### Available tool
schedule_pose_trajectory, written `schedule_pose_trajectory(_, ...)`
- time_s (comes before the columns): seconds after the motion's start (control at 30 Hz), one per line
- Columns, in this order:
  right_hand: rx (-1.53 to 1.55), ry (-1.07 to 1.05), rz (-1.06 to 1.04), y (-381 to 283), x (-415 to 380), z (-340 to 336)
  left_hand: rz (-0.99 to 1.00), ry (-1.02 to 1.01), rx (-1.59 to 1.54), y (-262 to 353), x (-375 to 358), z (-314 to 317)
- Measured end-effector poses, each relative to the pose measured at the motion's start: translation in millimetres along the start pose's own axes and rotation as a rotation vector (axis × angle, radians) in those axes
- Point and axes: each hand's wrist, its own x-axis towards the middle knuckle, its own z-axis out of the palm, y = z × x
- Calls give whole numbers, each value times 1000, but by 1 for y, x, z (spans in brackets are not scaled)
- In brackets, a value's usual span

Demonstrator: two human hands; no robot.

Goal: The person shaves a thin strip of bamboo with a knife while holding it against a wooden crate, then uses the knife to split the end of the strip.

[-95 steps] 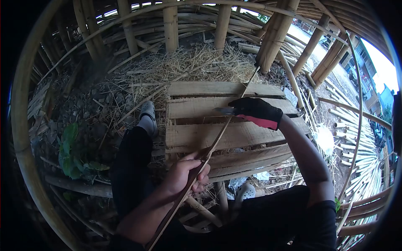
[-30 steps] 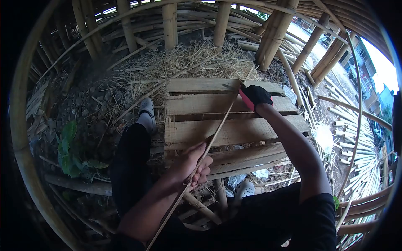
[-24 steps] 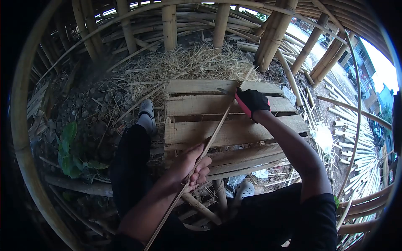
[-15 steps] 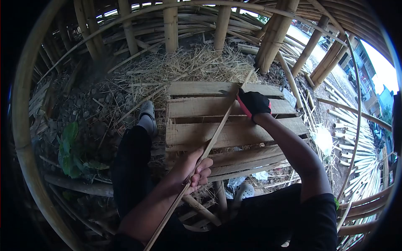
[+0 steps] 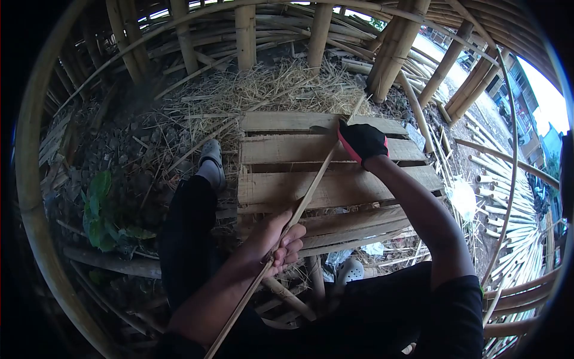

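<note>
A long, thin bamboo strip [image 5: 315,181] runs diagonally from the bottom of the view up past the far edge of a slatted wooden platform [image 5: 287,186]. My left hand [image 5: 283,242], bare, is wrapped round the strip near the platform's front edge. Over the far slats, my right hand [image 5: 362,142] wears a black and red glove and is closed at the strip's upper part. A dark blade [image 5: 323,130] sticks out to the left of the glove, crossing the strip; its handle is hidden in the glove.
Dry straw [image 5: 287,90] lies beyond the platform, with upright bamboo posts [image 5: 246,39] behind it. My shod foot [image 5: 211,160] is left of the platform. Many bamboo poles [image 5: 508,233] are spread at the right. A green plant [image 5: 100,215] grows at the left.
The view has shifted slightly. My right hand is still at the strip's upper part, its wrist turned a little. My left hand keeps its grip in about the same place.
</note>
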Motion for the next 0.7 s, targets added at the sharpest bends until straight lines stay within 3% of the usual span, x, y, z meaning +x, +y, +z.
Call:
schedule_pose_trajectory(0.27,35,-82,-12,-2,-8,2,-77,31,40,-3,0,-6)
schedule_pose_trajectory(0.37,38,-9,34,-2,-6,3,-15,4,24,0,1,-2)
schedule_pose_trajectory(0.47,38,-53,-80,-12,-14,-5,-61,24,-19,0,1,-7)
schedule_pose_trajectory(0.53,44,-54,-27,-5,-7,-5,-42,11,160,-1,1,-4)
schedule_pose_trajectory(0.7,2,-50,-45,-11,-21,-3,-1,12,127,1,1,-3)
